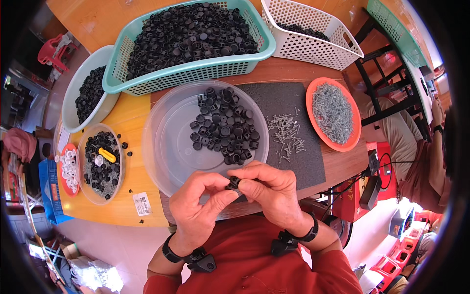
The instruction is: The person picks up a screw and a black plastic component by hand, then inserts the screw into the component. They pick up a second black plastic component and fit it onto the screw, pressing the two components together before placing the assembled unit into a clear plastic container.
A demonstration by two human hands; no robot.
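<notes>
Between the fingertips of both hands is a small black plastic cap (234, 183), just over the near rim of a round clear tub (161, 142). My left hand (201, 208) pinches its left side with thumb and forefinger. On the other side my right hand (271, 193) closes thumb and fingers on it; whether a screw is also in those fingers is hidden. Inside the tub lies a heap of similar black caps (225, 125). Loose silver screws (285, 134) are scattered on a dark grey mat (308, 166) to the right, beside an orange plate (356, 122) heaped with more screws (332, 112).
A green basket (196, 68) piled with black parts stands at the back, with a white basket (313, 51) beside it. At left are a pale bowl (68, 110), a clear tray (120, 181) of mixed parts and a small red dish (76, 191). Another person (421, 152) sits at right.
</notes>
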